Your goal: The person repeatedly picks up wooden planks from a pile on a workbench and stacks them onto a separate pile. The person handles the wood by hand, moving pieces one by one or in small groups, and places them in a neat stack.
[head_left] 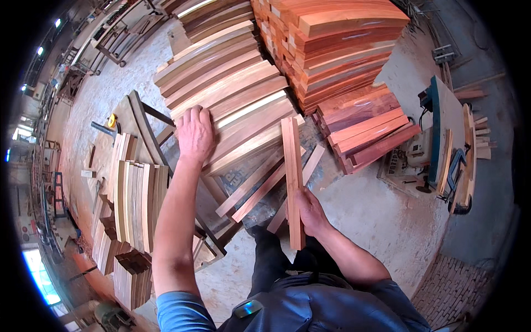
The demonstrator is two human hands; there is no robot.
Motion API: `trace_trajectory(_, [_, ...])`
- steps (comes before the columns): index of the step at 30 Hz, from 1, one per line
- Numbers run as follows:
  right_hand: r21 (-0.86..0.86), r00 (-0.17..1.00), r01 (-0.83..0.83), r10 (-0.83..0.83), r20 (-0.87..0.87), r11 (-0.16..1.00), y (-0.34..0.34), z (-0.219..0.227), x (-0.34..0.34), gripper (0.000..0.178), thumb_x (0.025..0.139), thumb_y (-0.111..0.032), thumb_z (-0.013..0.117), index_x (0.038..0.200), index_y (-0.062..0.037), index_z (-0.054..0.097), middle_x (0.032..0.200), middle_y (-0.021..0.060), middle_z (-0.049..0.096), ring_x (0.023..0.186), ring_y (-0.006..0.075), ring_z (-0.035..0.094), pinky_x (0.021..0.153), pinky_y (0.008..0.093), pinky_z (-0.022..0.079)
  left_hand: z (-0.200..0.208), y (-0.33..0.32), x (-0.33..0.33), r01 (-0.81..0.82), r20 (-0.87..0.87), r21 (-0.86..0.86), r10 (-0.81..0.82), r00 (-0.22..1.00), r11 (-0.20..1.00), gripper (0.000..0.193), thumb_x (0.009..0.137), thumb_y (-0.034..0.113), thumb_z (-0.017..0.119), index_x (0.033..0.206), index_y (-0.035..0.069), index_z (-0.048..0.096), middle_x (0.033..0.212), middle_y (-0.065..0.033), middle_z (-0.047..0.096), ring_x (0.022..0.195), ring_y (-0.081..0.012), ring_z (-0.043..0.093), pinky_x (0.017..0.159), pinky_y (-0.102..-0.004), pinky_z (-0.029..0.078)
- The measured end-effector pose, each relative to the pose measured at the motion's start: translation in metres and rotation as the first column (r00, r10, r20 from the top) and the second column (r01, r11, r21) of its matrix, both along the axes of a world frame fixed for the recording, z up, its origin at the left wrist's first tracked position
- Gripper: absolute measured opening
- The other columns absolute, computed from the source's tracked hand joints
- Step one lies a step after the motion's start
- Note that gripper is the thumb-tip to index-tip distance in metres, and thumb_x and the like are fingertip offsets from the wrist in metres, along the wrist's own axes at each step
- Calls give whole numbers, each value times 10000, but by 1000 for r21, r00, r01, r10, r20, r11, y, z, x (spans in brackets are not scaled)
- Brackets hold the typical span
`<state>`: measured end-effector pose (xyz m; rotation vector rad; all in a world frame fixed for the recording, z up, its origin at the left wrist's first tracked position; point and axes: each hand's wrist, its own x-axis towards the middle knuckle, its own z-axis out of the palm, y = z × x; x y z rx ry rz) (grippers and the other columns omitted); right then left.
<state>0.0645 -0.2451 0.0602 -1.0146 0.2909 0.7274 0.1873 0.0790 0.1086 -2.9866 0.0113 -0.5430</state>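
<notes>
My left hand is on the left end of a long row of pale brown wooden strips, its fingers bent down over the end of one strip. Close in front of my body, my right hand grips the lower part of a reddish-brown wooden strip, which points away from me. A lengthwise line runs along it; whether it is one piece or two held together I cannot tell. Beneath it, several loose strips lie crosswise on a dark surface at the near end of the row.
A tall stack of orange-red boards rises beyond the row, with a lower reddish pile before it. Shorter strips stand bundled at left, near a yellow tape measure. A blue-edged machine table stands at right.
</notes>
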Motion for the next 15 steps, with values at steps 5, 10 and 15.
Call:
trace_trajectory(5, [57, 998, 27, -30, 48, 998, 0, 1, 8, 286, 1047, -319, 478, 1161, -57, 493, 886, 59, 588, 720, 144, 594, 625, 292, 515, 21, -42, -56, -277, -257, -496, 165, 952, 823, 251, 895, 261, 654, 981, 32, 594, 803, -143, 658, 713, -311, 629, 689, -417, 504])
trace_trajectory(10, [20, 991, 6, -9, 134, 1000, 27, 10, 11, 266, 1023, -246, 527, 1187, -41, 480, 967, 68, 598, 813, 163, 622, 698, 320, 538, -10, -85, -161, -465, -474, -825, -55, 879, -320, 218, 990, 241, 577, 980, 33, 642, 754, -34, 631, 661, -114, 570, 601, -272, 472])
trace_trajectory(15, [-4, 981, -39, 39, 189, 999, 56, 16, 1, 248, 972, -204, 601, 1157, -48, 544, 992, 38, 596, 877, 111, 573, 799, 294, 491, -1, -136, -217, -453, -497, -800, 11, 868, -394, 286, 998, 256, 575, 1155, 39, 674, 794, 7, 623, 666, -59, 515, 571, -230, 416])
